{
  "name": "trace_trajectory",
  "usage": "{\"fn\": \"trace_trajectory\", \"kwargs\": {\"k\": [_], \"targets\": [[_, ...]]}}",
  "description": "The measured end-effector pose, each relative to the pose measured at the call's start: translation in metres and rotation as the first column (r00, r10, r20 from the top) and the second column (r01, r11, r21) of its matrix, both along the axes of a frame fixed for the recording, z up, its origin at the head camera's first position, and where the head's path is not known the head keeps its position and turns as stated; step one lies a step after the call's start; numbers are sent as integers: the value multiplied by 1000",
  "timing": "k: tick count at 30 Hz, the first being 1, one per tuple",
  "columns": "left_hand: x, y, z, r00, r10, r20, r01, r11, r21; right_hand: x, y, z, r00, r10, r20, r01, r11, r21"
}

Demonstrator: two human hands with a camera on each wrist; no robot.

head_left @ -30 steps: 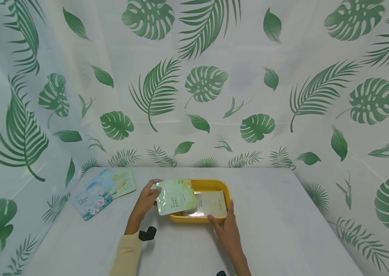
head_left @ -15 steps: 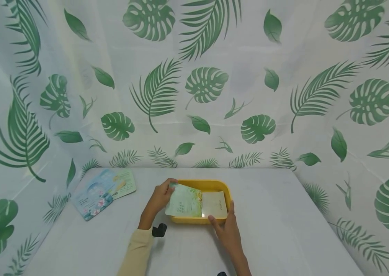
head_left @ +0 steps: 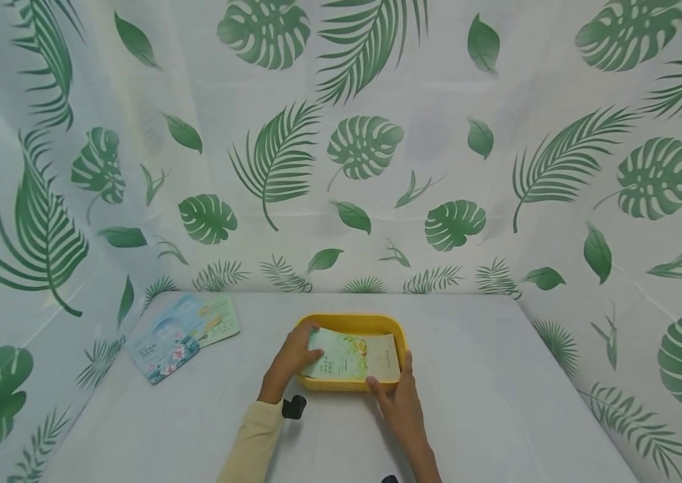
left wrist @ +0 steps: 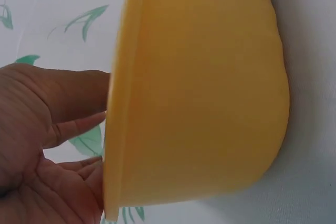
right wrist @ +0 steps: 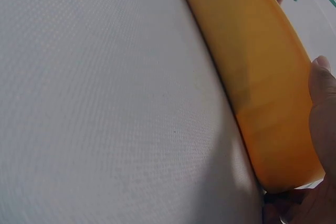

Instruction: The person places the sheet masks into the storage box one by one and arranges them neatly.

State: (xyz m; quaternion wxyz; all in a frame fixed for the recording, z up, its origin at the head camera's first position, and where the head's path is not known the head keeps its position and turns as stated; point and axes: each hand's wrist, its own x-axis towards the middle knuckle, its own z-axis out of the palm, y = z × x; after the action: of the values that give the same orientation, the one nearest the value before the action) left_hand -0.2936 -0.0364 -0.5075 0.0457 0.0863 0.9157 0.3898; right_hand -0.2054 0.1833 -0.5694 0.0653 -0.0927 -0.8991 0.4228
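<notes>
In the head view a yellow plastic tub [head_left: 350, 386] sits on the table. A light green sachet [head_left: 337, 355] with a leaf print lies over its left part, partly covering a beige packet [head_left: 383, 355]. My left hand [head_left: 291, 355] reaches over the tub's left rim and holds the sachet's left end, thumb on top. In the left wrist view that hand's [left wrist: 47, 140] fingertips are hidden behind the tub wall [left wrist: 199, 93]. My right hand [head_left: 400, 402] grips the tub's right front corner, thumb at the rim. The right wrist view shows its thumb [right wrist: 321, 82] against the tub [right wrist: 257, 77].
At the table's back left, a blue floral sachet [head_left: 166, 345] overlaps a green packet [head_left: 223, 318]. The white table [head_left: 486, 402] extends on both sides of the tub. A leaf-patterned curtain [head_left: 377, 201] surrounds the table on the back and sides.
My left hand has moved right and brought the green sachet from over the tub's left rim down inside, covering more of the beige packet. The right hand stays at the tub's corner.
</notes>
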Motion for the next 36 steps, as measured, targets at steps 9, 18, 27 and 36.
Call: {"fn": "trace_trajectory", "kwargs": {"k": [9,18,27,36], "targets": [[4,12,-1,997,43,58,-36,992,-121,1,1,0,1000,7,-25,-7,1000,-10],[5,15,-6,999,50,6,-48,984,-173,2,2,1,999,10,-35,-10,1000,3],[9,19,-12,982,-70,-175,1,930,-368,0,2,0,1000,2,-29,-3,1000,-13],[12,23,-17,964,-118,-238,-10,880,-476,0,3,1,999,2,-32,-2,1000,-11]]}}
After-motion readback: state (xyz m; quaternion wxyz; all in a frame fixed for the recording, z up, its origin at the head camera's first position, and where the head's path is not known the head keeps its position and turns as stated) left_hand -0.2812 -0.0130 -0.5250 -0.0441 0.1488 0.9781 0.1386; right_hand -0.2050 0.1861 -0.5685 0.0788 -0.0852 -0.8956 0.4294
